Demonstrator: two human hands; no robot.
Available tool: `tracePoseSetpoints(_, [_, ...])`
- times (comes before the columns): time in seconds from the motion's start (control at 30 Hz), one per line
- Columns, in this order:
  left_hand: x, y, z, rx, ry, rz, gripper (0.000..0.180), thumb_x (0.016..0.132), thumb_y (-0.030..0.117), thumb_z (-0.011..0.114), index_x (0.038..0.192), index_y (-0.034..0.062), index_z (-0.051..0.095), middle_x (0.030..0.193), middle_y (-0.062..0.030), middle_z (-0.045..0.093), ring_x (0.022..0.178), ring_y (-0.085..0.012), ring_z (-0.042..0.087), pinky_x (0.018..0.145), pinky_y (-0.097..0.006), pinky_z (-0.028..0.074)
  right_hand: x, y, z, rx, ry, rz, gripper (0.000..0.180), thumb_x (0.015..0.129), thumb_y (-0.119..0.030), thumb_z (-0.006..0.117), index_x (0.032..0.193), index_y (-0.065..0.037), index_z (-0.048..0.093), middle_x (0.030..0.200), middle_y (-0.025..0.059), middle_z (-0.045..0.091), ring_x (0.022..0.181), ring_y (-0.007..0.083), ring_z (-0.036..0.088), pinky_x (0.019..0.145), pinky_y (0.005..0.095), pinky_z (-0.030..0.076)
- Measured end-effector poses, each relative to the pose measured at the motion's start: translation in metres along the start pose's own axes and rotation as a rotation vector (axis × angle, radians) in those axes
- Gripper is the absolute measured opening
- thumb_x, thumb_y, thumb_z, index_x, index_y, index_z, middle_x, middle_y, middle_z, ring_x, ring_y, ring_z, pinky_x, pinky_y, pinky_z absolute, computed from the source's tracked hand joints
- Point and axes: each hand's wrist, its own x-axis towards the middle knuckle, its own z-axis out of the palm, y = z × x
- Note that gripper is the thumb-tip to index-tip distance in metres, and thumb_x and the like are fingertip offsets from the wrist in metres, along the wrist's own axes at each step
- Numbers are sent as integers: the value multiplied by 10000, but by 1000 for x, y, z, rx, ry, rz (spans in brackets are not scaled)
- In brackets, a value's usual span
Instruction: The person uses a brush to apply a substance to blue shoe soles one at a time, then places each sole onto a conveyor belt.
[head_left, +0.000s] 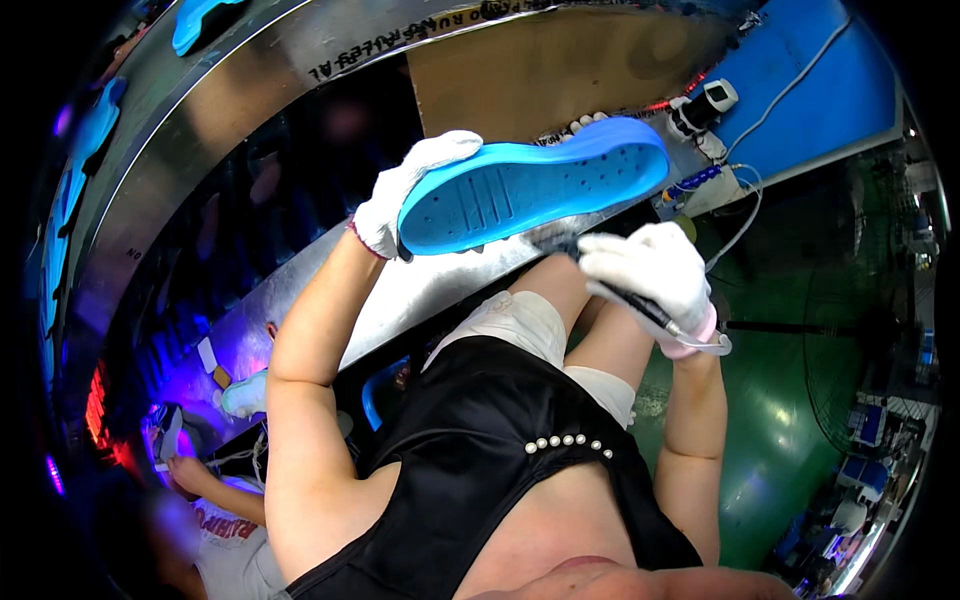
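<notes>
A bright blue shoe sole (530, 190), hollow side toward me, is held up over the metal bench. My left hand (410, 185), in a white glove, is closed round its heel end at the left. Ribs and small holes show inside the sole. My right hand (650, 275), also gloved in white, is closed round a thin dark-handled brush (650, 308) just below the sole's toe half. The brush's dark bristles are blurred and lie close to the sole's lower edge; whether they touch it I cannot tell. A pale tube joins the handle near my wrist.
A metal-edged conveyor (150, 200) curves along the left, carrying more blue soles (95, 130). Cardboard (540, 75) stands behind the bench (390, 290). At right are a blue panel (810, 90), a hose (745, 220) and a fan (835, 340). Another person (225, 525) works at lower left.
</notes>
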Motion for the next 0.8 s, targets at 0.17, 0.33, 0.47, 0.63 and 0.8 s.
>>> tracePoseSetpoints(0.17, [2,0,4,-78,-7,9,387,877,400,610,1091,77,633,983,-216,646,810,-359,677,561,-459,590,16,-5,16,143,138,-35,227,648,-152,762,861,-90,713,944,70,722,668,188,574,646,290,423])
tracePoseSetpoints(0.33, [29,-21,-30,268,-191,624,272,929,317,576,1033,75,640,983,-137,661,890,-291,669,770,-393,570,17,-16,21,322,102,-12,202,671,-124,785,859,-86,722,922,73,728,695,182,618,635,287,426])
tracePoseSetpoints(0.47, [20,-18,-25,-275,-392,163,338,938,342,560,1149,80,597,1062,-152,645,962,-307,649,809,-433,551,24,-19,43,444,144,37,234,663,-56,790,888,-55,724,902,94,717,751,258,659,685,335,487])
tracePoseSetpoints(0.63, [-21,-23,-11,-665,-422,0,681,893,472,497,1349,-31,441,1218,-329,549,992,-529,599,749,-557,556,-15,-18,28,519,147,90,279,691,-157,808,921,-38,704,946,125,709,791,255,672,692,319,501])
tracePoseSetpoints(0.8, [-87,56,-36,-370,-436,406,882,833,609,500,1434,-2,292,1208,-381,499,943,-453,623,615,-482,571,-41,-21,40,944,579,326,365,758,-218,806,981,15,636,941,219,682,808,263,653,699,324,517])
